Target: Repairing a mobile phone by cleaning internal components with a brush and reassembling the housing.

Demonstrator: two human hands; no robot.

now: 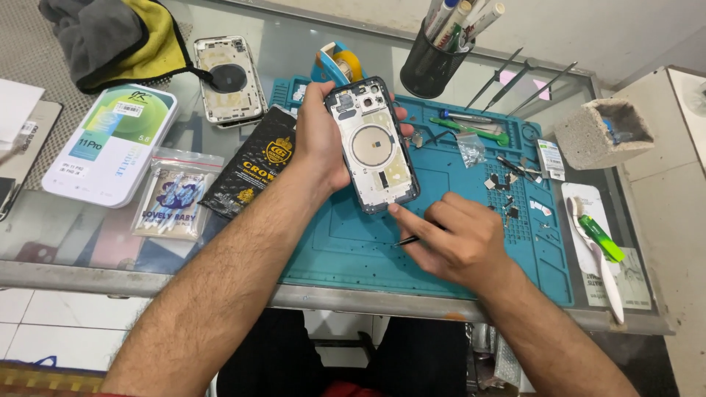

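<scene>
left hand [321,140] gripping phone shell [373,145] over teal mat [456,272], right hand [457,241] pinching tool [407,240] at shell's lower edge

Phone housing [373,143]: dark blue-grey rim, white inside w/ a pale tan ring. Work mat [434,228]: teal, w/ moulded grid. Second housing [229,79]: silver-white, dark circle in the middle. Cloth [121,37]: grey outside, yellow lining. Pouch [254,165]: black w/ gold print. Flat box [110,143]: white, green-to-yellow swirl. Pen cup [426,70]: black. Pry tool [478,132]: green. Block [603,132]: grey, w/ blue bits inside. Brush [597,254]: white, green grip.
</scene>
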